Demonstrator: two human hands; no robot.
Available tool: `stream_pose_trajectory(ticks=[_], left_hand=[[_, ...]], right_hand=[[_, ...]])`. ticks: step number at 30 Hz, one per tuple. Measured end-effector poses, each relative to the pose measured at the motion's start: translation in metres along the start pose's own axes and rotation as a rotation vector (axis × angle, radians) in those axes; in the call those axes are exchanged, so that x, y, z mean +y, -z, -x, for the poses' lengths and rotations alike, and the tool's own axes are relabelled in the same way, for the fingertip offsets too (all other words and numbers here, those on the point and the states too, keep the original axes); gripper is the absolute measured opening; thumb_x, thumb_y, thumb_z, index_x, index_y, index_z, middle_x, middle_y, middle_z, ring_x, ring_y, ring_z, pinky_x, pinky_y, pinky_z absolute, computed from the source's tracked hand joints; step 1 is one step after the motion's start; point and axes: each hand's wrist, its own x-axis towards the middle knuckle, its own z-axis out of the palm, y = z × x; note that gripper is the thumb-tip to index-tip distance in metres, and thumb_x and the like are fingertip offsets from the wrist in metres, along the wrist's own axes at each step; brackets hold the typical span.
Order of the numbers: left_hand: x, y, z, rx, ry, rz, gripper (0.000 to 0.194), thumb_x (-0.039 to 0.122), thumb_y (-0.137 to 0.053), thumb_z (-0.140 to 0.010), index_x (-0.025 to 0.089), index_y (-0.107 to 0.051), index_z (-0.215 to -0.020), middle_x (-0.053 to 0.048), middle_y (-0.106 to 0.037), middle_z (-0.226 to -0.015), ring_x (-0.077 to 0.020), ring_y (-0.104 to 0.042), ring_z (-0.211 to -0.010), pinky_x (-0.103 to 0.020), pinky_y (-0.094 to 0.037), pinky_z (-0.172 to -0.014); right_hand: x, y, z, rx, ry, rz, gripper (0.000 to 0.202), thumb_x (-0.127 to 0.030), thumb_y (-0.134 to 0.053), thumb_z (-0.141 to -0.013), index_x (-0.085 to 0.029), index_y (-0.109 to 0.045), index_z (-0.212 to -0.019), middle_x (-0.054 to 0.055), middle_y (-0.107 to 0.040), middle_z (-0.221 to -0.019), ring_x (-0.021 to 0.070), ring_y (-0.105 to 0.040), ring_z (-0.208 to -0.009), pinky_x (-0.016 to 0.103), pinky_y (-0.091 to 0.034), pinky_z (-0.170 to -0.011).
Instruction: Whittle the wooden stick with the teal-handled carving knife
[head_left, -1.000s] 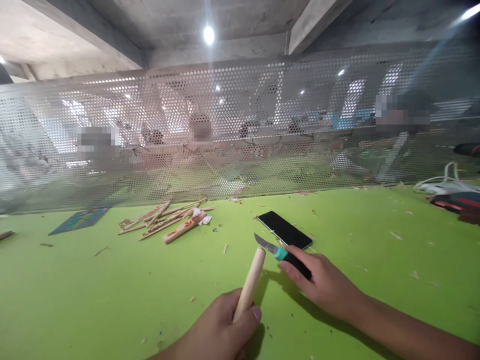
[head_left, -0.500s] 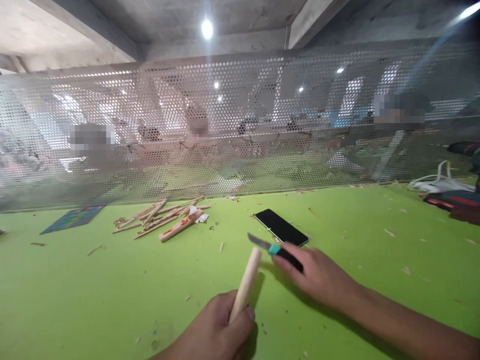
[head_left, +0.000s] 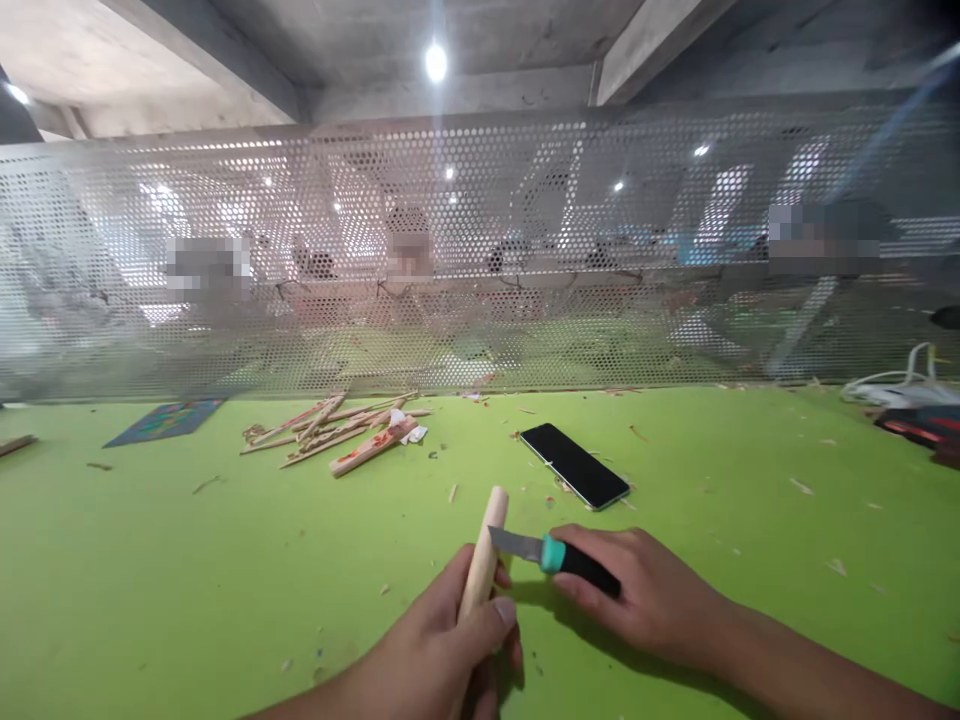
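A smooth, pale wooden stick (head_left: 484,550) is gripped in my left hand (head_left: 457,640), its upper end pointing up and away from me. My right hand (head_left: 637,585) holds a utility knife (head_left: 555,556) with a black and teal handle. The blade points left, and its tip overlaps the stick a little below the top end; I cannot tell whether it presses in. Just beyond my right hand lies a black phone (head_left: 576,466), screen up, on the green tabletop (head_left: 225,580).
Thin sticks (head_left: 319,428) lie piled at centre left beside a red-stained wood piece (head_left: 371,447). A dark patterned sheet (head_left: 161,422) rests further left. A perforated metal screen (head_left: 465,300) runs along the back. White cable (head_left: 896,385) and a red-black tool (head_left: 922,428) are at right.
The knife has come down and toward me, and its blade now meets the stick instead of hovering past its end. My left hand still holds the stick, now more upright. The view shifted slightly.
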Motion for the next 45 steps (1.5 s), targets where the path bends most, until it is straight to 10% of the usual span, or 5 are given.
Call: stream_pose_trajectory(ticks=[21, 33, 45], left_hand=[[0.002, -0.009, 0.003, 0.049, 0.001, -0.203, 0.060, 0.080, -0.058, -0.082, 0.021, -0.048, -0.085, 0.012, -0.035, -0.043, -0.0051, -0.027, -0.032, -0.018, -0.021, -0.032], [0.001, -0.006, 0.001, 0.060, 0.038, -0.095, 0.054, 0.075, -0.056, -0.086, 0.022, -0.044, -0.089, 0.012, -0.044, -0.057, -0.0016, -0.032, -0.031, -0.016, -0.028, -0.030], [0.006, 0.001, 0.001, -0.115, 0.013, -0.111, 0.055, 0.070, -0.074, -0.077, 0.018, -0.057, -0.083, 0.009, -0.040, -0.052, -0.0047, -0.036, -0.038, -0.020, -0.028, -0.038]], right_hand=[[-0.047, -0.015, 0.003, -0.044, -0.037, 0.104, 0.042, -0.058, -0.043, -0.103, -0.021, -0.057, -0.089, 0.003, -0.070, -0.075, 0.0192, -0.060, -0.059, 0.029, -0.028, -0.053], [-0.002, 0.010, -0.007, 0.164, -0.209, 0.042, 0.050, -0.062, -0.036, -0.105, -0.020, -0.063, -0.107, 0.001, -0.064, -0.063, 0.0177, -0.058, -0.048, 0.027, -0.035, -0.046], [-0.032, 0.001, 0.001, -0.153, 0.049, -0.009, 0.043, -0.061, -0.046, -0.102, -0.022, -0.063, -0.093, 0.000, -0.067, -0.073, 0.0159, -0.057, -0.058, 0.027, -0.032, -0.055]])
